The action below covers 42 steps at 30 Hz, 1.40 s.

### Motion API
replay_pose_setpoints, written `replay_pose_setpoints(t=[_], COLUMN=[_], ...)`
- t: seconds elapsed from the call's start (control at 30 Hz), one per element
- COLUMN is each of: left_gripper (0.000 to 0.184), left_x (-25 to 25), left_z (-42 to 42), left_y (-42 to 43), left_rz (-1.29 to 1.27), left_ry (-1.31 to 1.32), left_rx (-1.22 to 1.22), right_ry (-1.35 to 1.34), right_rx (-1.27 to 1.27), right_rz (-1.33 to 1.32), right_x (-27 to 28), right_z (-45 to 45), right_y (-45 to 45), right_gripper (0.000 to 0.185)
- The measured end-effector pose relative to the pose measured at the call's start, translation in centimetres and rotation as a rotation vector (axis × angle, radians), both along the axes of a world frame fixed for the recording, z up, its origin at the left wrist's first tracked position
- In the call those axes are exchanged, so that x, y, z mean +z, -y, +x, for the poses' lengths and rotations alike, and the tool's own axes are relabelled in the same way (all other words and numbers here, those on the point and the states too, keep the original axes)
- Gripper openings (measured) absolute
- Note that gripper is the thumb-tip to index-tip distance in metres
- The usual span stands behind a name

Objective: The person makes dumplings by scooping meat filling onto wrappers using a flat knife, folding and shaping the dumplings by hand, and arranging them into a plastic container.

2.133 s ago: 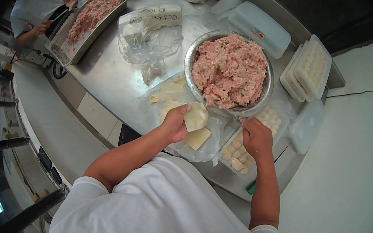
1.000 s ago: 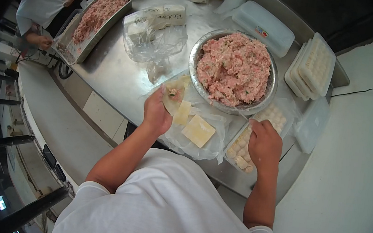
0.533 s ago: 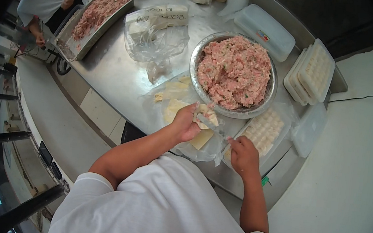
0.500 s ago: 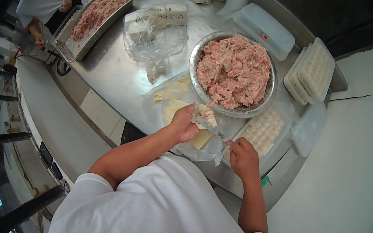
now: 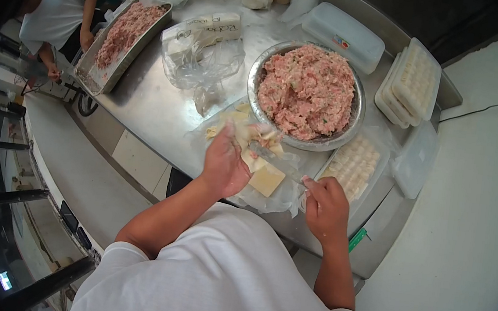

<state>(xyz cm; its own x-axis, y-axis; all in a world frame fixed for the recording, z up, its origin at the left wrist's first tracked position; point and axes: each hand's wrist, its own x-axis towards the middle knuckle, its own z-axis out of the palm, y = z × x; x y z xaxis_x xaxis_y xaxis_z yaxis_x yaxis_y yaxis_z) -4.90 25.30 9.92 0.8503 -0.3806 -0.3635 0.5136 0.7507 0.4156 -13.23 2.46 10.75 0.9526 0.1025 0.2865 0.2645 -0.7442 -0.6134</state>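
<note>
My left hand (image 5: 224, 164) is curled, palm turned to the right, over the stack of pale square dough wrappers (image 5: 267, 180). At its fingers is a wrapper with pink meat filling (image 5: 266, 138); the fingertips are blurred and partly hidden. My right hand (image 5: 326, 208) grips the handle of a flat metal spatula (image 5: 265, 152), whose blade points left to the filled wrapper. Beyond the hands stands a steel bowl (image 5: 357, 126) heaped with pink minced meat (image 5: 308, 91). A tray of shaped dumplings (image 5: 354, 163) lies just past my right hand.
Stacked dumpling containers (image 5: 414, 82) and a lidded plastic box (image 5: 345, 36) stand along the back. A bagged wrapper pack (image 5: 203, 43) and a long meat tray (image 5: 121, 39) sit left. A green-handled tool (image 5: 357, 239) lies near the right edge. Another person (image 5: 62, 14) works at far left.
My left hand has shifted left and turned more upright, with the filled wrapper beside its fingers. The spatula has moved slightly left and up. The whole view has tilted slightly.
</note>
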Motion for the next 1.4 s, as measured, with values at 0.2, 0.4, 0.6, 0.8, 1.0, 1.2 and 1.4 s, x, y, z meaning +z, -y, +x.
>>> replay_pose_setpoints(t=[0.2, 0.4, 0.6, 0.8, 1.0, 1.2, 1.4], left_gripper=[0.039, 0.044, 0.034, 0.018, 0.049, 0.035, 0.034], left_x=[-0.1, -0.3, -0.4, -1.0, -2.2, -3.5, -6.9], left_z=[0.4, 1.5, 1.7, -0.1, -3.8, -2.3, -0.8], left_y=[0.6, 2.2, 4.6, 9.5, 14.0, 13.9, 14.5], left_rz=[0.484, 1.347, 1.303, 1.015, 0.5, 0.643, 0.893], left_ry=[0.326, 0.904, 1.119, 1.005, 0.628, 1.254, 1.553], left_rx=[-0.144, -0.294, -0.347, -0.434, -0.607, -0.604, -0.886], right_ry=[-0.038, -0.173, -0.232, -0.276, -0.265, -0.183, -0.466], right_rx=[-0.046, 0.015, -0.136, -0.387, -0.342, -0.489, -0.733], right_rz=[0.181, -0.064, 0.059, 0.607, 1.67, 1.72, 1.127], right_x=[3.1, 3.8, 7.0, -0.7, -4.4, -6.9, -7.6], right_z=[-0.9, -2.3, -4.2, -5.0, -5.0, -7.7, -9.9], right_y=[0.7, 1.9, 7.1, 5.6, 0.7, 3.5, 7.7], right_gripper=[0.028, 0.025, 0.02, 0.013, 0.021, 0.017, 0.018])
